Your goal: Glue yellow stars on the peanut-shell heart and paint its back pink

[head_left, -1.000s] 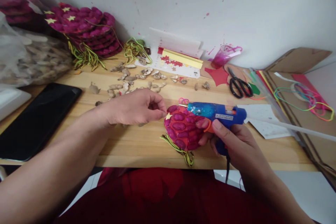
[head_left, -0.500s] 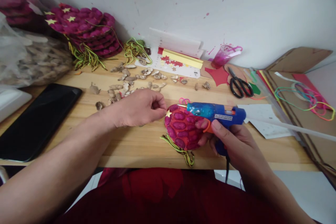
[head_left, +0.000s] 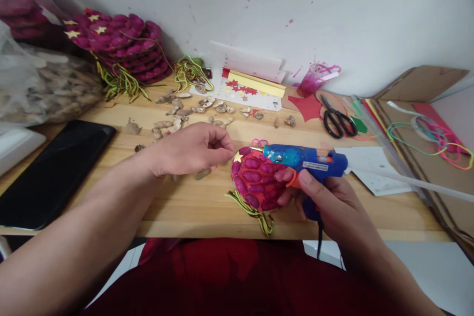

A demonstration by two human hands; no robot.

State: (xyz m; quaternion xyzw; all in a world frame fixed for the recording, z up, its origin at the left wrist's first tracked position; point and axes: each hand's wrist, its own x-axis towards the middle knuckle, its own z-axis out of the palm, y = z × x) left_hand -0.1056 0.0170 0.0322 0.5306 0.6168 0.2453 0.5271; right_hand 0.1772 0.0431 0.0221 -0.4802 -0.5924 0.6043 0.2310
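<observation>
My right hand [head_left: 329,197] is wrapped round a blue glue gun [head_left: 296,158] with an orange trigger and a long clear glue stick in its back. The metal nozzle points left, over the top of a pink craft piece [head_left: 255,182] covered in peanut shells. A small yellow star [head_left: 238,157] lies at its upper left edge, and a tassel of green and brown yarn [head_left: 255,211] hangs from its lower side. My left hand [head_left: 192,148] is closed in a pinch beside the star; whatever may be between its fingertips is hidden. A loose peanut shell [head_left: 203,174] lies under that hand.
Peanut shells [head_left: 177,108] are scattered behind my left hand. Stacked pink pieces [head_left: 129,49], a bag of peanuts [head_left: 52,79] and a black phone [head_left: 55,173] are at left. Scissors [head_left: 338,121], a pink-stained cup [head_left: 314,79] and cardboard [head_left: 418,158] are at right.
My left hand has shifted slightly left, away from the star, uncovering more of the peanut shell beneath it. The glue gun and the pink piece have hardly moved.
</observation>
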